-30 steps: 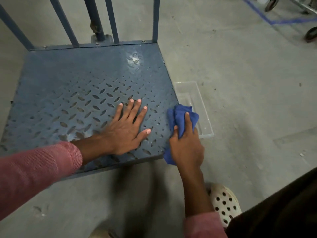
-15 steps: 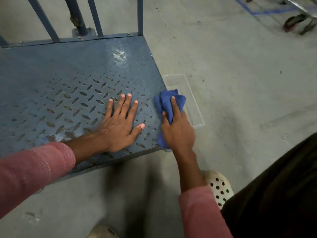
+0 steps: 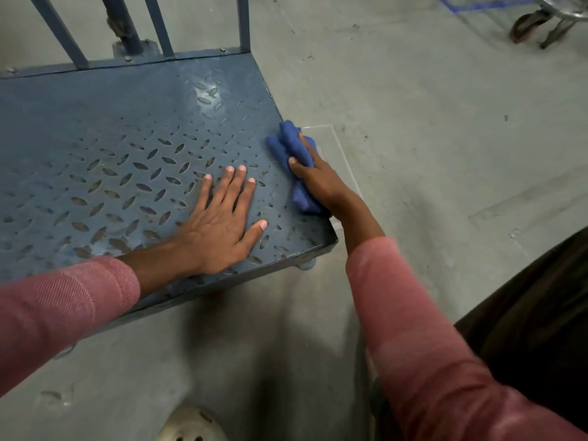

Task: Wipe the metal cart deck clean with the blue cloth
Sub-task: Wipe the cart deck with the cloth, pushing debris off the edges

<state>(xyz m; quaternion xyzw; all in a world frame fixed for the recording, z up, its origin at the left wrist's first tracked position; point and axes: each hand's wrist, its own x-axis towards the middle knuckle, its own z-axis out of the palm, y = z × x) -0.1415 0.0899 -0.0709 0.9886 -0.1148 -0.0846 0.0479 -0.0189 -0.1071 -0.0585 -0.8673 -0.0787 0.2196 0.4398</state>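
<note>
The metal cart deck (image 3: 111,148) is a blue-grey tread plate that fills the left half of the view. My left hand (image 3: 222,224) lies flat on it near the front edge, fingers straight and spread. A bunched blue cloth (image 3: 294,148) sits along the deck's right edge. My right hand (image 3: 321,179) grips the cloth from the right side, thumb on top, fingers wrapped over the edge and partly hidden. Both sleeves are pink.
A clear plastic tray (image 3: 340,151) lies on the concrete floor right beside the cart's right edge. Blue upright bars (image 3: 243,23) rise at the deck's far end. Another cart's wheel (image 3: 525,25) shows at the top right. A perforated white shoe (image 3: 191,424) stands below.
My right hand has slid the cloth farther along the right edge, away from me, and now wraps it over the side. The left hand stays planted. The camera has shifted.
</note>
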